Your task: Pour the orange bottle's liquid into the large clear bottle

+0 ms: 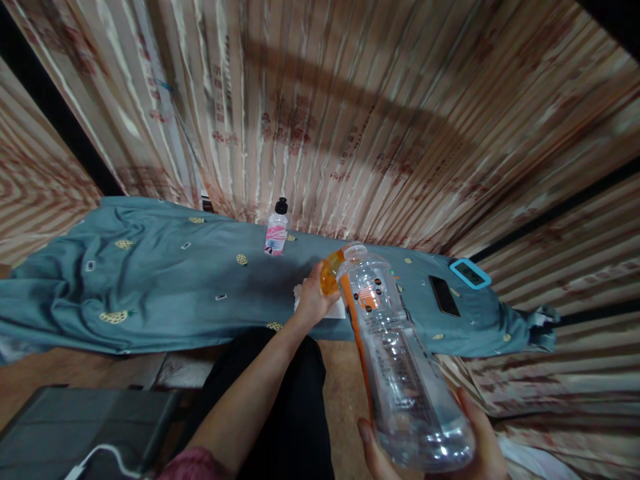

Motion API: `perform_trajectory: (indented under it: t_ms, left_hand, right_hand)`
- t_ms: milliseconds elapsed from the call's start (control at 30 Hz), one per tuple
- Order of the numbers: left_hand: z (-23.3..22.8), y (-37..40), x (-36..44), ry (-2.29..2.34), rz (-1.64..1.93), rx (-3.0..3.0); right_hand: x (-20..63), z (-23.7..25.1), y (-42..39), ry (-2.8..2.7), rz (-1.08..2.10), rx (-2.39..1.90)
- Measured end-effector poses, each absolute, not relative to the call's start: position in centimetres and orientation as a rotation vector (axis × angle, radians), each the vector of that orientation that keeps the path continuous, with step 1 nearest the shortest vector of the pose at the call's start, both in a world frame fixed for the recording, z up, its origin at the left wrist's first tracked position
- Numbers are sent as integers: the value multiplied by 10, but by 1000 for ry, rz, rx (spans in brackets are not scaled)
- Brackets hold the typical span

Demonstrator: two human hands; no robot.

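My right hand (450,447) cups the clear bottle's (400,360) base; my left fingers (313,297) grip its orange cap (330,275). Its label print is unreadable.

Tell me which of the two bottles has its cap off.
The large clear bottle in the right hand: its neck is bare, the left hand holds its orange cap. The small pink-labelled bottle keeps its black cap.

Striped pinkish-brown curtains (350,113) fill the upper frame under dim light. A teal patterned cloth (150,280) covers the surface across the middle; brown floor (75,373) shows lower left.
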State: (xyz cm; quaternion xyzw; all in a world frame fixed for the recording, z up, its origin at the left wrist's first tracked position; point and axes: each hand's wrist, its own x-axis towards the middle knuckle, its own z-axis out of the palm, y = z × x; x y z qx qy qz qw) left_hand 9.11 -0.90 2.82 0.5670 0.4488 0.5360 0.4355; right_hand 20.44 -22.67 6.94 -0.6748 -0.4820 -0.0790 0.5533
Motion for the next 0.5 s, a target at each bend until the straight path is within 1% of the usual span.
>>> perform_trajectory:
  t_ms: [500]
  left_hand:
    - [23, -7, 92, 1112, 1332, 1417]
  right_hand:
    - [209, 61, -233, -1175, -164, -1630]
